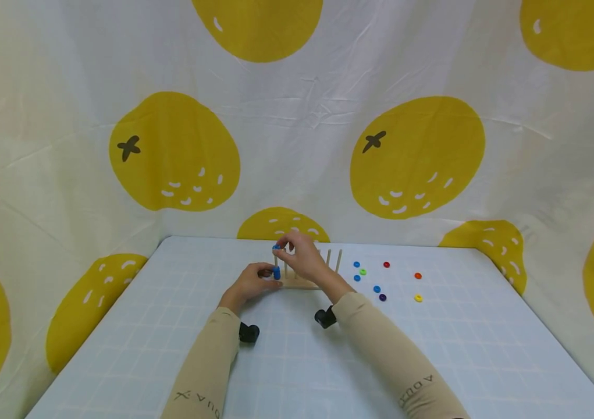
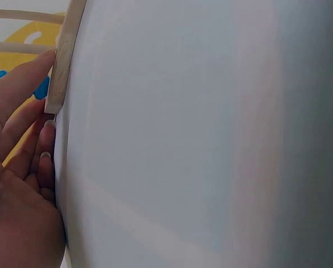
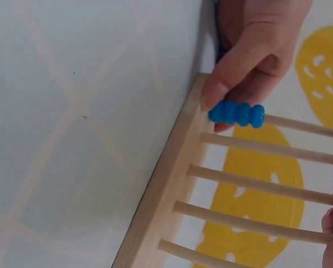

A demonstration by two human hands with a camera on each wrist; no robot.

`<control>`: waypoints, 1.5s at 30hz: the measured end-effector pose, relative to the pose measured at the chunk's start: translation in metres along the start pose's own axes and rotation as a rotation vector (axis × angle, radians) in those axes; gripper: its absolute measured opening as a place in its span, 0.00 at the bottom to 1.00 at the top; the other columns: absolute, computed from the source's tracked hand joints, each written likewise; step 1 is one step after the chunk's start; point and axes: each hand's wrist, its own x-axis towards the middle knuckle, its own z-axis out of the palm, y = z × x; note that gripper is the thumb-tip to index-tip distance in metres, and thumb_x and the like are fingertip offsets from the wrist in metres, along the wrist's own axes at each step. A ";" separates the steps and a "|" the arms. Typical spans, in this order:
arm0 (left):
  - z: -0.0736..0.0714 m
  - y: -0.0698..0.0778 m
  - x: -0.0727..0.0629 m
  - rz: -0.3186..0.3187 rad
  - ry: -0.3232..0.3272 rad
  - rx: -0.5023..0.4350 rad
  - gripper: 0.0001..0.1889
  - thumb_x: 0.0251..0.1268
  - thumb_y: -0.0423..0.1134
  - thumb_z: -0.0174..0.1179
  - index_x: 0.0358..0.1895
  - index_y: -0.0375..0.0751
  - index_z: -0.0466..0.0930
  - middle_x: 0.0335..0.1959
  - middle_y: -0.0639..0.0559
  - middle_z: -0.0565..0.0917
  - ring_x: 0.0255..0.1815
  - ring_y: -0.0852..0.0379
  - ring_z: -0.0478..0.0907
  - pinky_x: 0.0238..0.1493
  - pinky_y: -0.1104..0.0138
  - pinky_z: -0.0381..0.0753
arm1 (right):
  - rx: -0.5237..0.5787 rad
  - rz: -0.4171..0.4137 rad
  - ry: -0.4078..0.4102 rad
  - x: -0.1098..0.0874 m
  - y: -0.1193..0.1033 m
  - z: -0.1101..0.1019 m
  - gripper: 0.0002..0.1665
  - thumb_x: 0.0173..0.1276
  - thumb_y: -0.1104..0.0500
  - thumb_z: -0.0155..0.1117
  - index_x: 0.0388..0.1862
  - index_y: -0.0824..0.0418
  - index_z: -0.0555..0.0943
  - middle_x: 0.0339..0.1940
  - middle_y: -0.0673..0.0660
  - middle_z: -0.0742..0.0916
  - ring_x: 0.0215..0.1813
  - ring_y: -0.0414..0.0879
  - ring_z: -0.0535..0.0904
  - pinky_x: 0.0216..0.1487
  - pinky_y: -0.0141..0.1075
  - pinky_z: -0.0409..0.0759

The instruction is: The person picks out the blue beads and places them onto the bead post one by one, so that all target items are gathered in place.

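Note:
A wooden peg stand (image 1: pixel 299 284) with several upright pegs stands toward the back of the table. My left hand (image 1: pixel 252 282) grips the left end of its base, thumb on the front face, as the left wrist view shows. Several blue rings (image 3: pixel 236 114) are stacked low on the leftmost peg, beside that hand. At this peg's top, my right hand (image 1: pixel 302 256) pinches another blue ring (image 1: pixel 276 247) between thumb and fingers. Whether the peg passes through that ring, I cannot tell. In the right wrist view only the fingertips (image 3: pixel 331 220) show at the right edge.
To the right of the stand lie loose rings: several blue ones (image 1: pixel 377 289), a green (image 1: pixel 363 272), a dark purple (image 1: pixel 383 297), a red (image 1: pixel 387 265), an orange (image 1: pixel 418 276) and a yellow (image 1: pixel 419 298). A fruit-patterned curtain (image 1: pixel 297 145) hangs behind the table (image 1: pixel 297 361).

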 end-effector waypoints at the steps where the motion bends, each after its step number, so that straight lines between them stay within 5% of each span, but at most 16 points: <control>1: 0.000 0.000 0.000 -0.004 0.000 -0.001 0.27 0.58 0.41 0.77 0.60 0.35 0.82 0.54 0.43 0.84 0.55 0.46 0.78 0.63 0.50 0.76 | -0.003 0.005 0.001 0.000 0.000 0.000 0.08 0.72 0.59 0.69 0.45 0.63 0.85 0.41 0.55 0.84 0.44 0.56 0.78 0.43 0.36 0.75; 36: 0.002 0.001 -0.002 0.023 0.015 0.021 0.25 0.58 0.40 0.77 0.58 0.36 0.84 0.52 0.44 0.85 0.54 0.47 0.78 0.63 0.51 0.76 | -0.247 0.095 -0.017 0.002 -0.003 0.010 0.09 0.73 0.53 0.69 0.45 0.57 0.86 0.44 0.50 0.87 0.42 0.45 0.78 0.43 0.36 0.79; 45: 0.002 0.000 0.000 0.026 0.018 0.031 0.26 0.57 0.40 0.77 0.58 0.36 0.84 0.53 0.44 0.85 0.54 0.47 0.78 0.63 0.51 0.76 | -0.221 0.075 -0.014 0.000 -0.003 0.010 0.09 0.73 0.55 0.69 0.45 0.59 0.86 0.44 0.52 0.87 0.44 0.49 0.81 0.46 0.40 0.81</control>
